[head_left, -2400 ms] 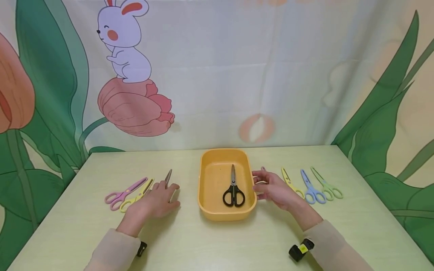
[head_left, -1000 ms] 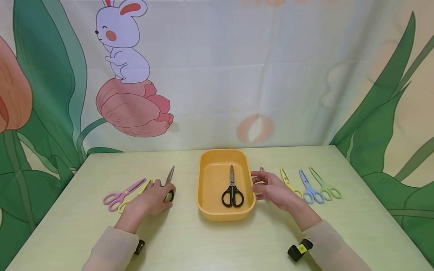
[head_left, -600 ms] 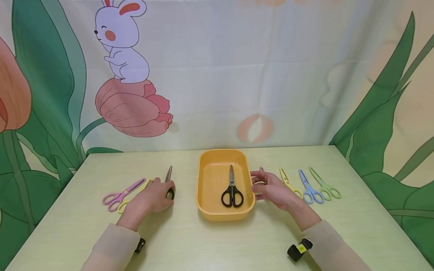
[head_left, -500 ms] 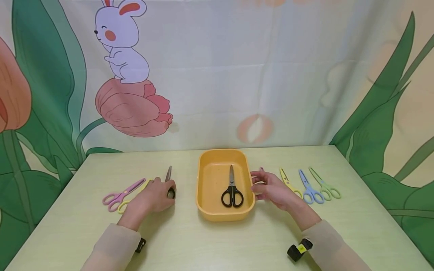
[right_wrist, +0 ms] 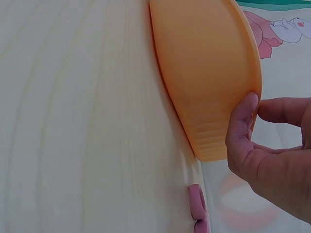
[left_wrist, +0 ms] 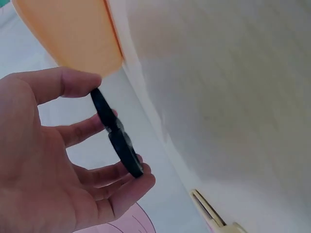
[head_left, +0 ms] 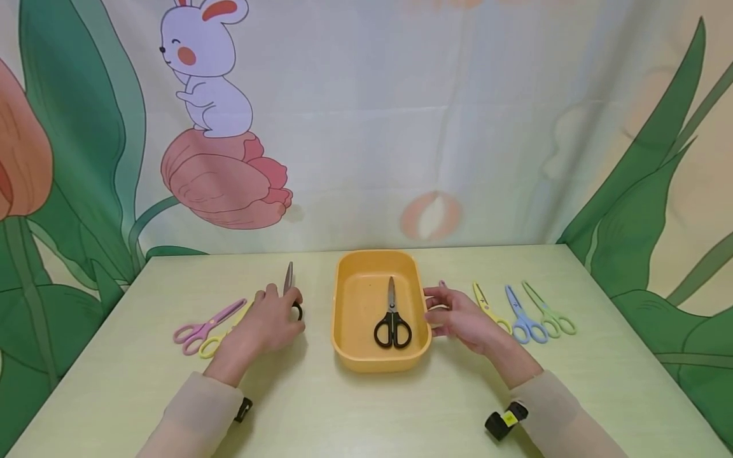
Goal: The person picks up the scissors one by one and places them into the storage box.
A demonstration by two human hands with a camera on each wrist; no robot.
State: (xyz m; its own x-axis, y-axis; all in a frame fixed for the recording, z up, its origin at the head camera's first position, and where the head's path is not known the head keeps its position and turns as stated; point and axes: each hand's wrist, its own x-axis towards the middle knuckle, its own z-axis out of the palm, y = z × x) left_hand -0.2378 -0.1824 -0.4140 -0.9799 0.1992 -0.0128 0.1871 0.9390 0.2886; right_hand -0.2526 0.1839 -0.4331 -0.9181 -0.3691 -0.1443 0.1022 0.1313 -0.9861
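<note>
Pinched between the thumb and fingers of my left hand (head_left: 272,321) are black-handled scissors (head_left: 289,280), blades pointing away; the left wrist view shows the black handles (left_wrist: 116,133) edge-on, held clear of the table. My right hand (head_left: 460,318) touches the right side of a yellow tray (head_left: 382,366), fingertips against its wall near the rim. A second pair of black-handled scissors (head_left: 392,321) lies inside the tray. Pink scissors (head_left: 209,327) and yellow scissors (head_left: 210,346) lie left of my left hand, the yellow pair partly hidden by it.
Right of my right hand lie yellow scissors (head_left: 483,302), blue scissors (head_left: 527,321) and green scissors (head_left: 552,315). Pink scissors (right_wrist: 197,204) lie beside the tray, mostly hidden behind my right hand in the head view. A printed curtain (head_left: 343,127) hangs behind the table (head_left: 366,413).
My left hand has closed its grip on the black-handled scissors and raised them from the table, slightly forward and to the right. The right hand and tray have stayed in place.
</note>
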